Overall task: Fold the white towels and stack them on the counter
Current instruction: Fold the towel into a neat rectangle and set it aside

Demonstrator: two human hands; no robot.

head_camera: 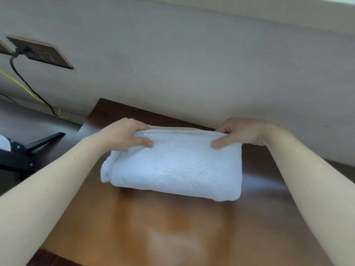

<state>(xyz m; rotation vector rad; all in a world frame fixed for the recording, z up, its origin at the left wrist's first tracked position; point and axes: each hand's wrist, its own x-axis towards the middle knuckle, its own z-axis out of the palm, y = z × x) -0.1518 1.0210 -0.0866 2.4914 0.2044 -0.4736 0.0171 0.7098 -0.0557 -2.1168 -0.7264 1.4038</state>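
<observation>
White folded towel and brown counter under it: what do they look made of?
White folded towel: likely cotton terry, with a matte, woven nap and soft rolled edges. Brown counter: seemingly wood or wood-look laminate with a glossy finish, since it reflects light.

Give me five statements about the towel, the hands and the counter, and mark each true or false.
1. Both hands grip the towel. True: the left hand and right hand each pinch a far corner.
2. The towel is spread out flat, unfolded. False: it is folded into a thick rectangle.
3. A black cable is plugged into the wall socket. True.
4. The towel is blue. False: it is white.
5. A stack of towels already lies on the counter. False: only this one towel shows.
</observation>
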